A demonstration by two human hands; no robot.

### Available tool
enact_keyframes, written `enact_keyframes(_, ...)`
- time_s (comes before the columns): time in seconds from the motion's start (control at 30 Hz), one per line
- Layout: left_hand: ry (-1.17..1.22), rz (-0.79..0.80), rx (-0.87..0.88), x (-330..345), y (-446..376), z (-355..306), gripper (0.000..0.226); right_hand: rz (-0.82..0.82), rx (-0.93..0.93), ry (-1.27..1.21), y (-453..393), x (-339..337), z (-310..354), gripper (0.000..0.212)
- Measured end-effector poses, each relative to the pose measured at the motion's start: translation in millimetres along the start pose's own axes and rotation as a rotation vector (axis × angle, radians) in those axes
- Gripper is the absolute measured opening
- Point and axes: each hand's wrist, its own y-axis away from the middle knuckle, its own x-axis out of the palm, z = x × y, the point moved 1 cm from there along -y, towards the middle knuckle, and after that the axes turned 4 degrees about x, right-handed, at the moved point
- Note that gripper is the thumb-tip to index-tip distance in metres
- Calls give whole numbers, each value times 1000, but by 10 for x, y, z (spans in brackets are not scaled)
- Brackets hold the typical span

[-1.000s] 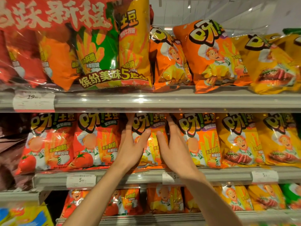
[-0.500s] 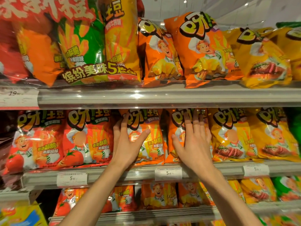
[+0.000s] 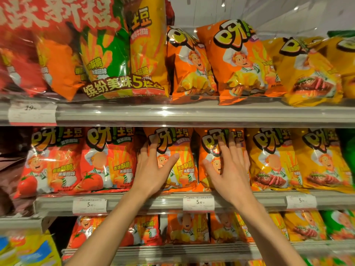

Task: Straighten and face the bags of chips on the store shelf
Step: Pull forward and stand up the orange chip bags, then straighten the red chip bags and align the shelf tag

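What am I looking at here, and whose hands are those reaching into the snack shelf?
There is no machine: a person wears a camera on the head, so this single view looks forward and down along their own bare arms. The left hand lies flat against an orange chip bag on the middle shelf; the right hand lies flat against the orange bag beside it. Nothing is gripped; both palms are open. Red tomato bags stand to the left, yellow bags to the right, with price tags below.
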Motion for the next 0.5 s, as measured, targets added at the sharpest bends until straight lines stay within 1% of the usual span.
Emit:
enact_keyframes(0.1,24,-12,56,-84,83,-14,79,-77,-15,-94,73,-147,63,50)
enact_keyframes(0.2,60,-54,126,-186,245,-37,70,-78,-16,-235,204,-275,167,37)
enact_keyframes(0.3,153,-84,147,-334,438,-9,58,33,76,-404,372,-338,328,29)
enact_keyframes(0.4,263,-119,88,-520,604,83,42,172,227,-583,558,-305,468,15)
enact_keyframes(0.5,437,-119,6,-720,787,185,28,207,350,-650,798,-216,545,15)
